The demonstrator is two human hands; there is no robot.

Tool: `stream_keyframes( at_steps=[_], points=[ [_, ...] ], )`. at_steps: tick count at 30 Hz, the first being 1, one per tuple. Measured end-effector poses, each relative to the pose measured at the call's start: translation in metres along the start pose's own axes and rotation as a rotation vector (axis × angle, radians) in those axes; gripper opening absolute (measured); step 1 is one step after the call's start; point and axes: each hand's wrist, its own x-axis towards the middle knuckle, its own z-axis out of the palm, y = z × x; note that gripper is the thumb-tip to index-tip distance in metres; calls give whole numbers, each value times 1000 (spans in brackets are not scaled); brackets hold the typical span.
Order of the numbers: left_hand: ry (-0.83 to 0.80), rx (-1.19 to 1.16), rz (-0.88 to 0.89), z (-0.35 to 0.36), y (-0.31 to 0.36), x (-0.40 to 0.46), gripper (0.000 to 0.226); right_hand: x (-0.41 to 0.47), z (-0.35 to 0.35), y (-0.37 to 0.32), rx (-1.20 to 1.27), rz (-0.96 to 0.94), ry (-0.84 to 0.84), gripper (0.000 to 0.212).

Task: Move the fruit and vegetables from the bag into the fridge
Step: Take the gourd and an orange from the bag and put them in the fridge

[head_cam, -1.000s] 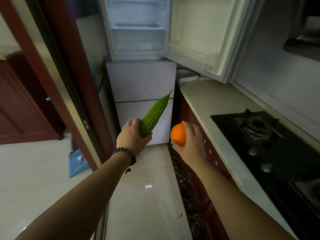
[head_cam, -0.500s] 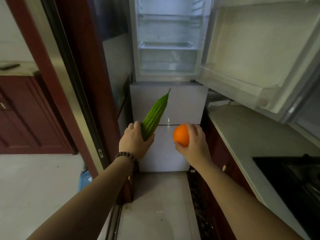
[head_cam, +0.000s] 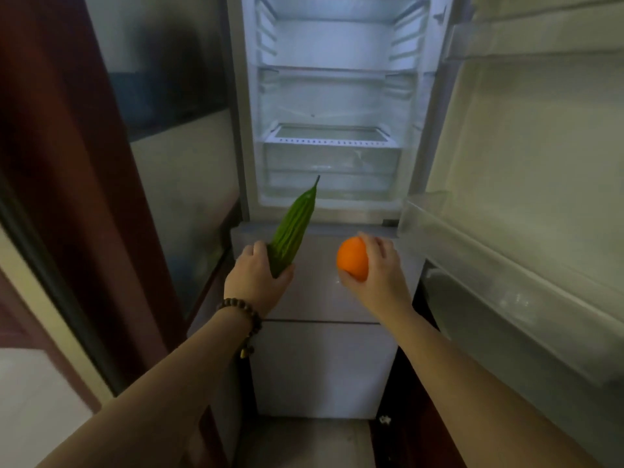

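Observation:
My left hand (head_cam: 256,280), with a bead bracelet on the wrist, grips the thick end of a ridged green bitter gourd (head_cam: 294,225) that points up and right toward the fridge. My right hand (head_cam: 380,271) holds a round orange (head_cam: 353,259). Both hands are stretched out in front of the open fridge (head_cam: 332,96), just below its upper compartment. That compartment shows bare glass shelves and a clear drawer (head_cam: 332,157) at the bottom. The bag is not in view.
The fridge door (head_cam: 526,184) stands open on the right, its door shelves close beside my right forearm. Two shut lower drawers (head_cam: 324,363) are under my hands. A dark red door frame (head_cam: 67,184) runs down the left.
The view has closed in on the fridge and tilted up; the counter and stove have left the frame. Both hands have kept their hold and are nearer the open compartment.

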Motion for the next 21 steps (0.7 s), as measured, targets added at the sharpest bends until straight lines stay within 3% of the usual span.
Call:
stream_keyframes(
  at_steps=[21],
  points=[
    [108,-89,77,55,13,337,44,321,63,32,-28,-85,166,76]
  ],
)
